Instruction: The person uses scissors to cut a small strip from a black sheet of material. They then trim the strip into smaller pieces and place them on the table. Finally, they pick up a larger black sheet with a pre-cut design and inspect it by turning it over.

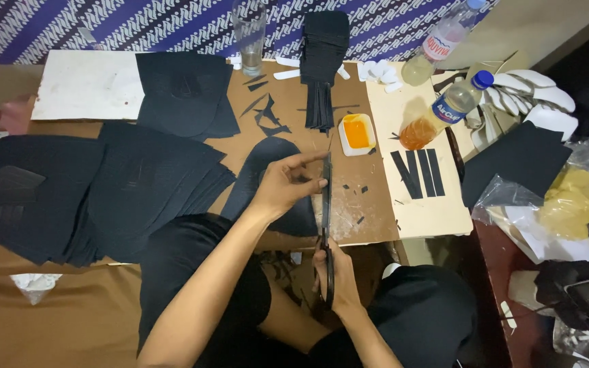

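Note:
My left hand pinches the upper part of a thin black strip that stands edge-on over the brown work board. My right hand grips black scissors below it, the blades running up along the strip. Under my left hand lies a dark curved piece of material. Small black offcuts are scattered on the board beside the strip.
Stacks of black sheets fill the left. A small tray of orange glue, three cut black strips, two plastic bottles, a glass, a hanging black bundle and white pieces lie ahead and right. Plastic bags sit far right.

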